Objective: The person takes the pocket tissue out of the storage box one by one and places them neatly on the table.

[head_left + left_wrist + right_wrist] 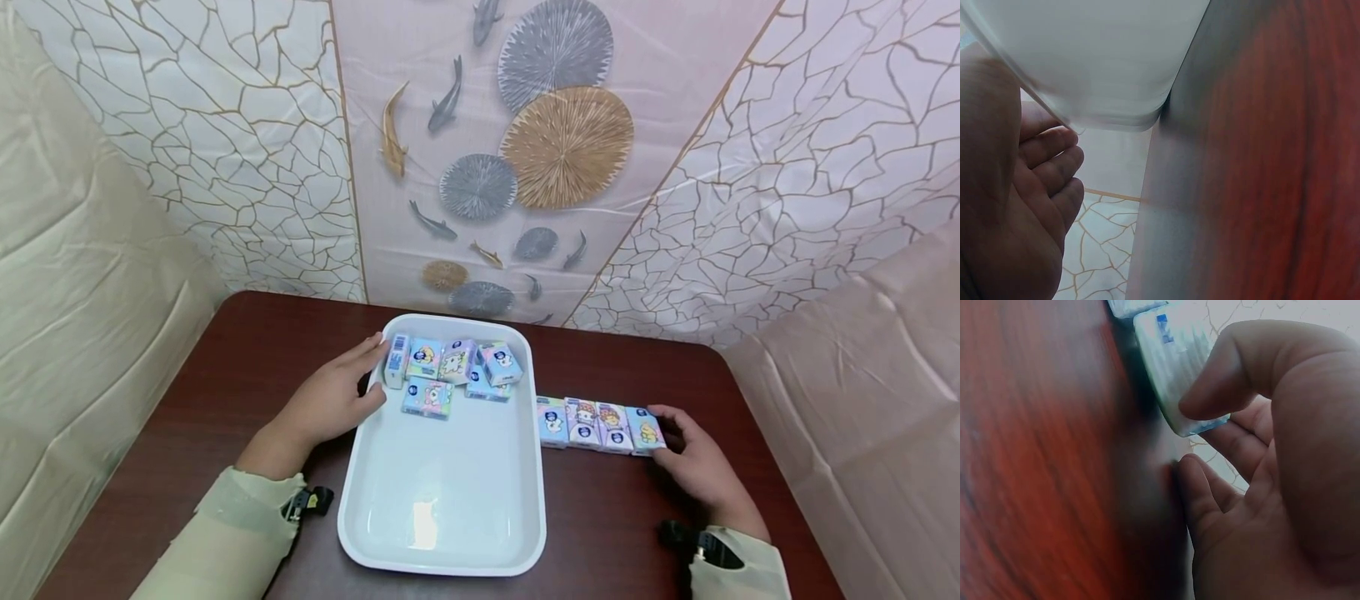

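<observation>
A white plastic tray (442, 500) holds several small tissue packs with pastel cartoon prints, grouped at its far end; one pack (427, 397) lies flat in front of the others. My left hand (330, 404) holds the tray's left rim, its thumb over the edge; in the left wrist view the other fingers (1054, 156) curl beside the outer wall. Right of the tray, more tissue packs (583, 423) lie side by side in a row. At the row's right end, my right hand (701, 462) pinches the last tissue pack (645, 430) between thumb and fingers, its pleated wrapper (1172, 369) showing in the right wrist view.
Everything stands on a dark red-brown wooden table (600, 525). Patterned cloth (277, 167) hangs behind its far edge, and plain beige cloth (67, 250) hangs at the sides. The row's left end lies close against the tray's right wall.
</observation>
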Tool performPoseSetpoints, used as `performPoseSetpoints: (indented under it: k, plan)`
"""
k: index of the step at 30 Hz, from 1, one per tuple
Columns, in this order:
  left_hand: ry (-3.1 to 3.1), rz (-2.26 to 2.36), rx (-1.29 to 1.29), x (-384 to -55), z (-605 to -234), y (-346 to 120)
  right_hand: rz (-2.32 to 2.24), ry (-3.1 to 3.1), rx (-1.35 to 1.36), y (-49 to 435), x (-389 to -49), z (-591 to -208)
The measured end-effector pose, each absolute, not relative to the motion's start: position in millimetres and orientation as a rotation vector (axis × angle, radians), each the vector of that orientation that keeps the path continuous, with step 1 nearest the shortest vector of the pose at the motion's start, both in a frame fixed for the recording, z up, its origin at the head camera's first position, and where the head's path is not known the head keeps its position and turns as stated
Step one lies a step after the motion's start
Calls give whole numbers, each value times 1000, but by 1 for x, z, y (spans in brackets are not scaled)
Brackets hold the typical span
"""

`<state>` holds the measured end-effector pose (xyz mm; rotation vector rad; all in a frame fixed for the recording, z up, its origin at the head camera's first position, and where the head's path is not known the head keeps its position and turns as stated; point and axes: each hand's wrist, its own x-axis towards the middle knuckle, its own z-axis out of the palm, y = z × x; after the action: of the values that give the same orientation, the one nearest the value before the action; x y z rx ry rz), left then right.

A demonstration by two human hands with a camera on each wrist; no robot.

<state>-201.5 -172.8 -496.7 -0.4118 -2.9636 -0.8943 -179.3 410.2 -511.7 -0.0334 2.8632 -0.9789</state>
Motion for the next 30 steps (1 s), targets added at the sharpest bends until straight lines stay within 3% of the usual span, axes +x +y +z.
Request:
performPoseSetpoints:
  k: [30]
  plan:
    - [-2961, -911, -405, -202, -496, -172, -987, 2868, -106, 413, -181, -520]
